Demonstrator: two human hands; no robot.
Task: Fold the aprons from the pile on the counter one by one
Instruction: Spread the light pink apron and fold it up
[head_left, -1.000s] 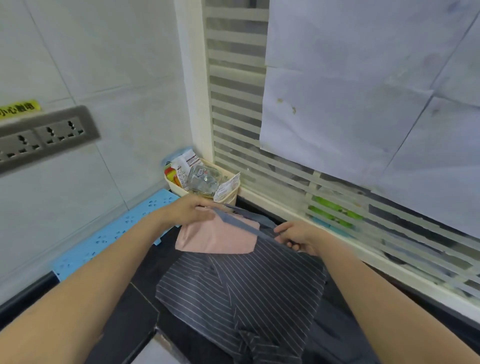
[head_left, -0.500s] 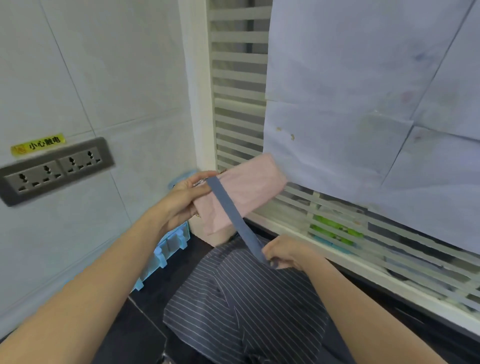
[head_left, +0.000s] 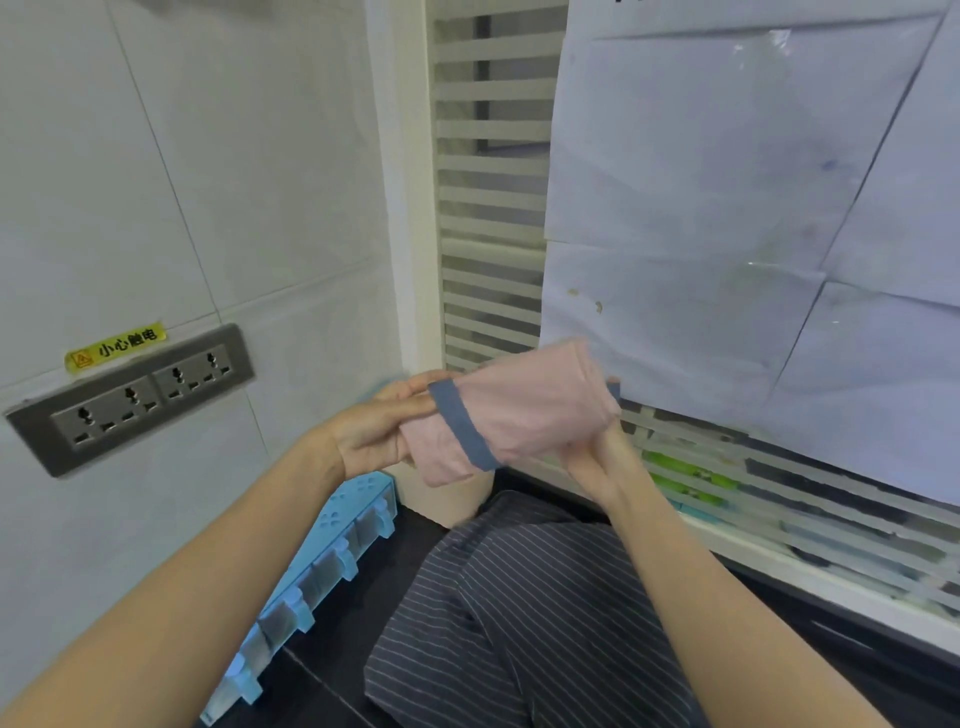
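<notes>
A folded pink apron (head_left: 524, 410) is held up in the air in front of the window, with its grey-blue strap (head_left: 460, 428) wrapped across it. My left hand (head_left: 379, 426) grips the apron's left end, thumb on top by the strap. My right hand (head_left: 597, 457) holds the apron's right end from below; its fingers are mostly hidden behind the cloth. Below them a dark pinstriped apron (head_left: 524, 623) lies in a loose pile on the black counter (head_left: 332, 649).
A light blue plastic rack (head_left: 317, 561) stands along the tiled wall at the left. A grey socket strip (head_left: 130, 395) with a yellow warning label is on that wall. A slatted window (head_left: 488, 208) covered with paper sheets (head_left: 727, 208) rises behind the counter.
Both hands have lifted the pink apron off the striped pile and raised it. The strap, earlier stretched down to my right hand, now lies wound round the bundle.
</notes>
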